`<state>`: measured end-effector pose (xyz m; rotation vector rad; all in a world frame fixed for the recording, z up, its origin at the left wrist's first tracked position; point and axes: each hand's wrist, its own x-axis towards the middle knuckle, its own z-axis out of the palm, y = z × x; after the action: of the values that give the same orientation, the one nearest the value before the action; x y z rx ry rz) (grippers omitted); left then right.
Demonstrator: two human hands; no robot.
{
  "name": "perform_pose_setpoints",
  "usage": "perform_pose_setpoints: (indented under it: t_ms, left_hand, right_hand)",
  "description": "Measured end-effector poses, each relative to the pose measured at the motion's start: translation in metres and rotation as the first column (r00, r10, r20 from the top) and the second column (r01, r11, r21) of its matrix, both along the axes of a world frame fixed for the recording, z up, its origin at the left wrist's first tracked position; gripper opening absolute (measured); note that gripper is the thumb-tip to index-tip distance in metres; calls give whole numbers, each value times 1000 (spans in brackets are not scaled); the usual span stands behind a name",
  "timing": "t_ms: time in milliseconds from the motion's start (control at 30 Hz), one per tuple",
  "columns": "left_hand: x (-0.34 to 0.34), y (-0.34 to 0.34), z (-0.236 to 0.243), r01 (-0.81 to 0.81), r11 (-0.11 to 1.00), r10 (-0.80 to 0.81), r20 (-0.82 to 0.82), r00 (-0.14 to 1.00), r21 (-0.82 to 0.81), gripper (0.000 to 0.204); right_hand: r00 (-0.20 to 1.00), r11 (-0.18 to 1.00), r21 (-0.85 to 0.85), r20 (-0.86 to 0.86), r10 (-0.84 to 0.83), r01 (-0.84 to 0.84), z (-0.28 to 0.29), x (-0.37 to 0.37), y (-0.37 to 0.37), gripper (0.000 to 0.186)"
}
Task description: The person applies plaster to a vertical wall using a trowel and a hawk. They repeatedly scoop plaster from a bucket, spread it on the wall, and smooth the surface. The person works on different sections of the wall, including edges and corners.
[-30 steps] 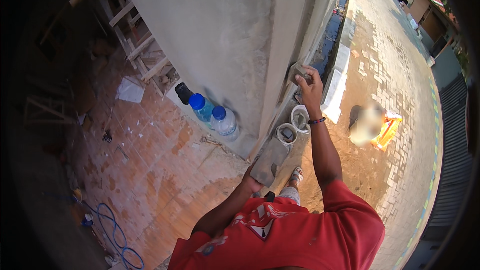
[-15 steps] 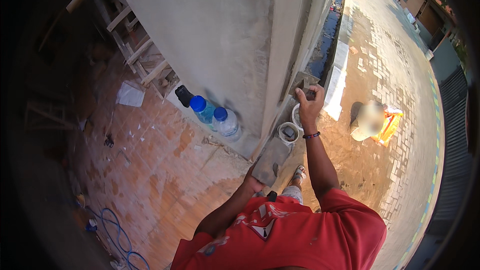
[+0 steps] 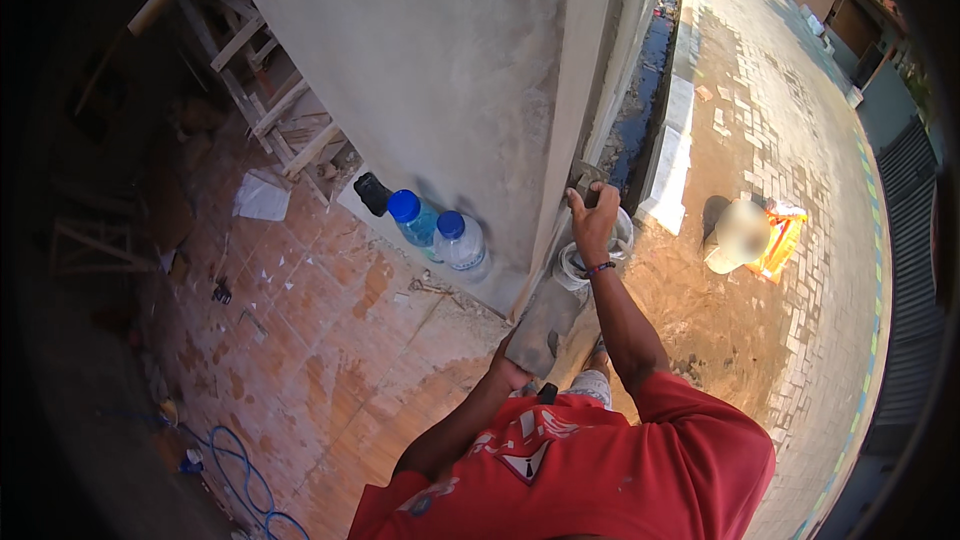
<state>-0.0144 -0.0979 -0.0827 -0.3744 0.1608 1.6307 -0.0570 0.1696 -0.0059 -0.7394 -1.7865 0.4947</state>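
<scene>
My left hand (image 3: 508, 368) is closed on the near end of a grey rectangular board (image 3: 545, 325), which has a dark smear by its right edge. Fingers curled, my right hand (image 3: 597, 223) grips a small grey flat trowel (image 3: 586, 176) up against the narrow edge of the plastered wall (image 3: 470, 70). How the trowel's handle sits in the fingers is partly hidden. Below that hand, a white bucket (image 3: 624, 233) and a smaller white pail (image 3: 570, 268) stand beside the wall's foot, partly covered by my right forearm.
Two blue-capped bottles (image 3: 461, 245) and a black object (image 3: 371, 194) stand on a ledge left of the wall. Wooden framing (image 3: 240, 45) leans behind. A water-filled drain (image 3: 645, 90) with a pale kerb (image 3: 672, 165) runs along the right. A blue hose (image 3: 245, 475) lies on the tiles.
My right hand has moved left and nearer with the trowel, from over the drain's end onto the wall edge. The board in my left hand has barely moved.
</scene>
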Motion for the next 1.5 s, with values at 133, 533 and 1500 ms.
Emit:
perform_pose_setpoints:
  t_ms: [133, 533, 1500]
  left_hand:
    - [-2, -5, 10, -6, 994, 3, -26, 1000, -112, 40]
    - [1, -2, 6, 56, 993, -50, 62, 997, -104, 42]
    - [8, 9, -4, 31, 999, -30, 37, 999, -24, 34]
  right_hand:
    - [996, 998, -50, -89, 31, -35, 30, 7, -10, 39]
    - [999, 998, 39, -32, -43, 44, 13, -6, -3, 38]
    - [980, 979, 201, -201, 14, 27, 177, -20, 14, 37]
